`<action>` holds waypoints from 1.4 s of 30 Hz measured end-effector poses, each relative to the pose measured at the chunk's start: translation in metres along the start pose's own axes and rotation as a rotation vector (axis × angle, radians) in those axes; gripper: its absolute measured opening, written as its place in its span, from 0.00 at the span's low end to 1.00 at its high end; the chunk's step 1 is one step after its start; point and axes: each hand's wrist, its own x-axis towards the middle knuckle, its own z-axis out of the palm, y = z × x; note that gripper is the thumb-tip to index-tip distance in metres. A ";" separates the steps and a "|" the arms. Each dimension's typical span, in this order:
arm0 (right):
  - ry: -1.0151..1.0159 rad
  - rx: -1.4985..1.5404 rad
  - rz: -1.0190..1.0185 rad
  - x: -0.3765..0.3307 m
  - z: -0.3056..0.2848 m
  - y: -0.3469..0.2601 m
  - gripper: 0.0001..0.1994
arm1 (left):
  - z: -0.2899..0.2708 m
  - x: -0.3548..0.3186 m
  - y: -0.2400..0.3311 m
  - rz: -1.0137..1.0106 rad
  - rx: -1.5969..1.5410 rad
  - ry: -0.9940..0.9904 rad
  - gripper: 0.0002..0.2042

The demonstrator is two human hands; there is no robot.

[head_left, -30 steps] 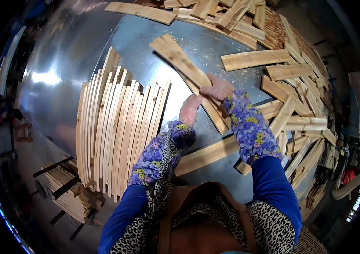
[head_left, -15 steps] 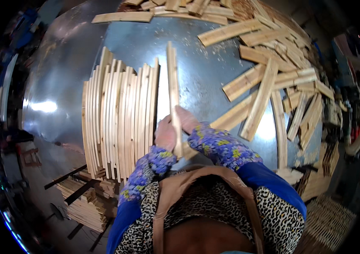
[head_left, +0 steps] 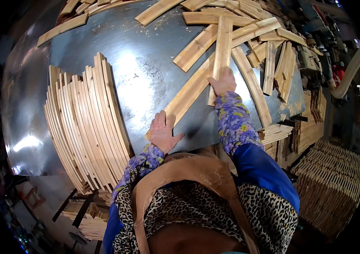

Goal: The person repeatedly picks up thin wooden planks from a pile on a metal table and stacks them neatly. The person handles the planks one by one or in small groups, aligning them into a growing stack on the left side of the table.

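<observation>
Reaching now apart: right hand (head_left: 222, 83) on upright slat (head_left: 221, 55), left hand (head_left: 162, 132) on slanted slat (head_left: 190, 92).

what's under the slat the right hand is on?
The right hand presses an upright wooden slat. Under it a long diagonal slat crosses, running down to the left hand, all on the grey metal table. The crossing area itself is covered.

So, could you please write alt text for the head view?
A person's right hand presses a long pale wooden slat on a grey metal table, left hand flat on another slat. Curved slats stand stacked at left.
</observation>
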 end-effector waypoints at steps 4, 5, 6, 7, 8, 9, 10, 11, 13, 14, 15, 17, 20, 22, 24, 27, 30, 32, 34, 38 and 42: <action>-0.048 0.043 0.121 0.017 -0.004 0.078 0.52 | 0.010 0.008 -0.010 -0.091 -0.093 -0.098 0.34; 0.031 0.060 0.046 0.012 -0.012 0.096 0.53 | 0.005 0.003 -0.014 -0.119 -0.104 -0.133 0.34; -0.009 0.103 0.045 0.007 -0.024 0.114 0.56 | -0.002 -0.002 -0.017 -0.125 -0.119 -0.113 0.33; -0.035 0.111 0.062 0.002 -0.036 0.131 0.56 | -0.009 -0.004 -0.020 -0.126 -0.139 -0.066 0.33; -0.031 0.141 0.054 -0.002 -0.047 0.148 0.56 | -0.016 0.002 -0.020 -0.069 -0.096 0.036 0.33; -0.008 0.170 0.038 -0.008 -0.054 0.164 0.56 | -0.020 0.013 -0.018 -0.007 -0.062 0.152 0.32; 0.006 0.259 0.032 -0.013 -0.056 0.174 0.56 | -0.025 0.026 -0.012 0.091 -0.031 0.311 0.31; 0.039 0.347 0.015 -0.018 -0.054 0.184 0.55 | -0.022 0.058 -0.006 0.078 -0.038 0.324 0.32; 0.081 0.577 0.030 -0.025 -0.038 0.193 0.54 | -0.008 0.138 0.007 -0.041 -0.102 0.218 0.32; 0.090 0.719 0.060 -0.028 -0.027 0.192 0.53 | 0.003 0.182 0.016 -0.011 -0.162 0.250 0.31; 0.087 0.889 0.086 -0.029 -0.016 0.188 0.52 | 0.015 0.228 0.023 -0.049 -0.160 0.167 0.35; 0.097 0.996 0.076 -0.029 -0.002 0.174 0.51 | 0.034 0.291 0.036 -0.141 0.070 0.036 0.43; 0.149 0.539 -0.075 -0.016 -0.006 0.143 0.53 | 0.038 0.329 0.044 -0.313 0.130 -0.200 0.47; -0.006 0.449 0.032 0.000 -0.023 0.120 0.52 | 0.025 0.310 0.042 -0.354 0.122 -0.248 0.49; -0.064 0.381 0.077 0.022 -0.035 0.094 0.53 | 0.007 0.270 0.038 -0.417 0.092 -0.336 0.49; -0.222 0.343 0.123 0.066 -0.033 0.058 0.60 | -0.017 0.186 0.027 -0.468 0.097 -0.331 0.52; -0.248 0.362 0.004 0.098 -0.017 0.033 0.59 | -0.040 0.110 0.013 -0.514 0.023 -0.311 0.55; -0.209 0.321 -0.099 0.101 -0.003 0.018 0.53 | -0.051 0.077 0.010 -0.591 -0.031 -0.304 0.55; -0.479 0.981 -0.111 0.089 0.009 0.003 0.48 | -0.056 0.057 0.014 -0.614 -0.029 -0.205 0.55; -0.812 1.681 0.116 0.045 0.029 -0.040 0.34 | -0.055 0.049 0.027 -0.672 0.020 -0.210 0.52; -0.905 1.561 0.126 0.024 0.043 -0.074 0.25 | -0.058 0.046 0.023 -0.713 0.029 -0.228 0.52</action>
